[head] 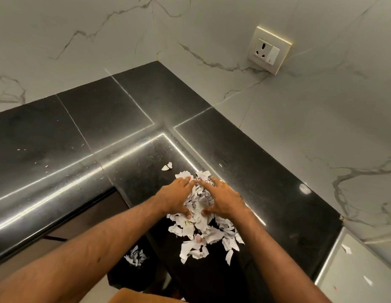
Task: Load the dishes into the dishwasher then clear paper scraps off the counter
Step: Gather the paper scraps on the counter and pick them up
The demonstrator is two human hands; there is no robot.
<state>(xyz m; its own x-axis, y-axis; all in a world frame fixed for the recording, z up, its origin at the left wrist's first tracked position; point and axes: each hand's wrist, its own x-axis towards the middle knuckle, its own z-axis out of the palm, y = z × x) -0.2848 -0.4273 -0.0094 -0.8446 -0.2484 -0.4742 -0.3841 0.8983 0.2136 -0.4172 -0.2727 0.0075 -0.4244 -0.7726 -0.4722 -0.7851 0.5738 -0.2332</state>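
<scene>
Since left hand (177, 197) and right hand (223, 200) only squeeze the scraps (201, 224) on the near bench (103, 119) between flat, close-set fingers, loose pieces could spill past the bin (135, 256) at lower left, missing 1 far stray (166, 166).

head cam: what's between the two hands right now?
A heap of torn paper scraps on the black counter, with the left hand and right hand resting on its two sides; no bare gap. Shown in the head view.
</scene>
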